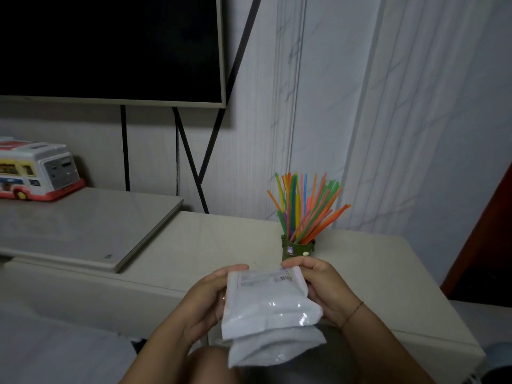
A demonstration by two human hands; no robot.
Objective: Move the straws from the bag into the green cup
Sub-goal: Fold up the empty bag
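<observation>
While both hands pinch the bag point(270, 303) by its edges, not much left to do: left hand point(206, 302) fingers closed on the left side, right hand point(324, 289) fingers closed on the right, bag held flat over the lap, just in front of the counter point(210, 245). Straws point(304, 209) already standing fanned out in the green cup point(297, 249), just past the right hand. Bag looks flat and empty, though can't tell for sure through the white plastic. Biggest risk from here: bumping the cup with the right knuckles, given how close they are. Tall, splayed load in a short cup, so probably tips easily. Could also miss a leftover straw if the bag gets tossed unchecked.
</observation>
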